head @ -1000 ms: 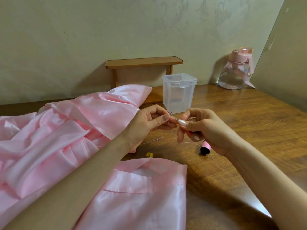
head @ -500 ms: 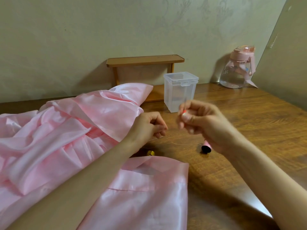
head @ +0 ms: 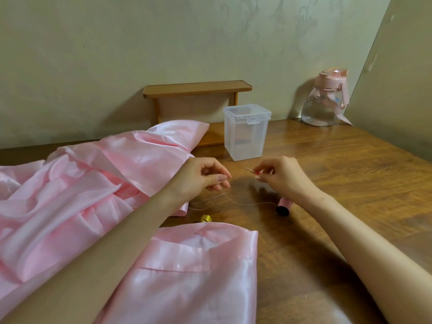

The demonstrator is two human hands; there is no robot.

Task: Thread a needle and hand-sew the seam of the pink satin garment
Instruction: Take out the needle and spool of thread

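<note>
The pink satin garment (head: 98, 183) lies crumpled over the left of the wooden table (head: 350, 183), with a flat part near the front edge. My left hand (head: 203, 176) hovers beside the fabric and pinches a fine pale thread (head: 240, 202). The thread runs down across the table to a pink spool (head: 284, 205) lying on its side. My right hand (head: 280, 176) is a short way right of the left hand and pinches a thin needle (head: 251, 170) with something red at the fingertips. The two hands are apart.
A small gold thimble-like object (head: 205, 218) sits between the two fabric parts. A clear lidded plastic box (head: 246, 132) stands behind the hands. A small wooden shelf (head: 198, 90) is against the wall, and a pink-capped water bottle (head: 325, 99) stands at the back right.
The hands were together at the needle a second ago. They have since drawn apart and lowered, and a length of thread now trails across the table.
</note>
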